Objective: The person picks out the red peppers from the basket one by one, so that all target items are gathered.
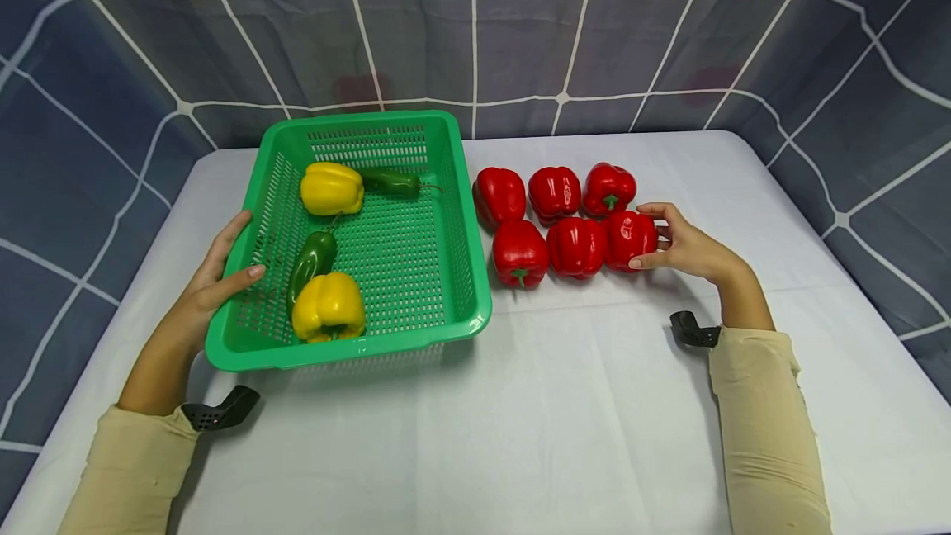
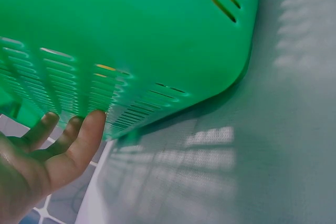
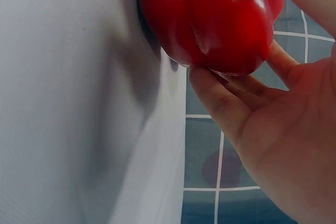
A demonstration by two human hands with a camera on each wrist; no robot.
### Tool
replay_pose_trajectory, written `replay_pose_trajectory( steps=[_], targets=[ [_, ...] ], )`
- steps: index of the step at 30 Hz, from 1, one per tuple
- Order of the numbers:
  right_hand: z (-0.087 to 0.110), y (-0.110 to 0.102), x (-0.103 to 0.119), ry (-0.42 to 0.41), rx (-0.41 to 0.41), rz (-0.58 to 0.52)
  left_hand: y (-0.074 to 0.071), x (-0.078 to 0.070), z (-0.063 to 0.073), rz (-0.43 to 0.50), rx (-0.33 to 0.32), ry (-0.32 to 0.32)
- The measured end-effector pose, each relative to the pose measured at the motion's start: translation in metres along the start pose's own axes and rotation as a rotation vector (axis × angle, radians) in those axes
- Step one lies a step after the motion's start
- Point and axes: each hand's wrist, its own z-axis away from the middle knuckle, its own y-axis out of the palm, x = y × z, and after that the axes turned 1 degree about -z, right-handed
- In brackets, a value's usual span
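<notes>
My left hand [image 1: 204,287] grips the left rim of a green plastic basket [image 1: 466,271], thumb over the rim. In the left wrist view, its fingers [image 2: 89,135] lie against the slotted outer wall. The basket holds a yellow bell pepper [image 1: 332,188] at the back, another yellow bell pepper [image 1: 328,308] at the front, and two green chili peppers [image 1: 390,182]. My right hand [image 1: 687,246] holds the rightmost front red bell pepper [image 1: 629,239] between thumb and fingers. In the right wrist view, that red bell pepper [image 3: 210,19] sits close to the white cloth.
Several other red bell peppers [image 1: 576,248] stand in two rows right of the basket, some touching. A white cloth [image 1: 565,419] covers the table. Dark grid-patterned curtains [image 1: 416,40] close off the back and both sides. Each wrist wears a black camera mount [image 1: 693,330].
</notes>
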Motion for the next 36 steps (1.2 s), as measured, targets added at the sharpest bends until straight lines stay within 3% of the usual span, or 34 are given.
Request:
replay_pose_trajectory(
  steps=[28, 31, 36],
  targets=[
    [-0.001, -0.007, 0.000, -0.015, 0.000, -0.002, -0.002, 0.002, 0.000, -0.003, -0.013, -0.014],
    [0.004, -0.010, -0.003, -0.023, -0.002, 0.006, -0.004, 0.002, -0.002, -0.123, -0.023, -0.026],
    [0.013, -0.023, -0.009, -0.006, -0.012, 0.053, -0.011, -0.009, -0.004, -0.523, -0.040, -0.105]
  ],
)
